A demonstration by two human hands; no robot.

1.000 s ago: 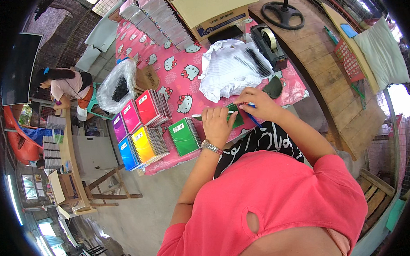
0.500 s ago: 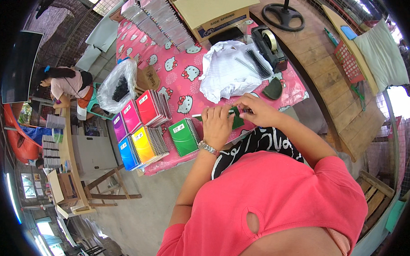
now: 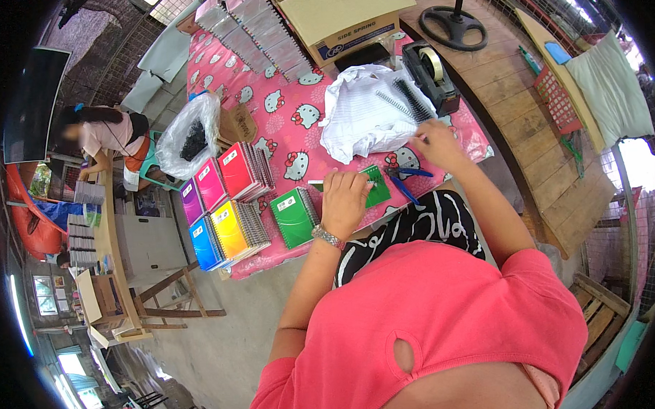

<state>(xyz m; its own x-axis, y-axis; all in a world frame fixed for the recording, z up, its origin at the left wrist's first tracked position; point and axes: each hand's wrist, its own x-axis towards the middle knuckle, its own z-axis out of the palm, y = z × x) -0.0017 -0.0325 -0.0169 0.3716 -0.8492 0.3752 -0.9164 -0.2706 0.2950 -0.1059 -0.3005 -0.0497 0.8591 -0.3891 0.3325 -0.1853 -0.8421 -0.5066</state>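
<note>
My left hand (image 3: 345,198) presses down on a small green notebook (image 3: 376,188), fingers together over it, a watch on the wrist. A white page edge shows beyond the fingers. My right hand (image 3: 441,146) reaches over the table beside a white lined cloth or paper bundle (image 3: 350,121), fingers bent and apart, with nothing visible between them. Black spiral binding coils (image 3: 412,100) lie on that bundle, just beyond the fingertips. Blue-handled pliers (image 3: 406,179) rest on the table between my hands. Left of my left hand stands a green spiral notebook stack (image 3: 293,219).
Red, pink, purple, blue and yellow notebook stacks (image 3: 236,229) stand at left. Behind them is a plastic bag (image 3: 190,141) of black coils. A tape dispenser (image 3: 438,78), a cardboard box (image 3: 354,38) and clear-covered notebooks (image 3: 246,34) sit farther back. Another person (image 3: 108,133) works at far left.
My right hand has left the small green notebook and moved right and away toward the coils, uncovering the pliers. My left hand stays on the notebook.
</note>
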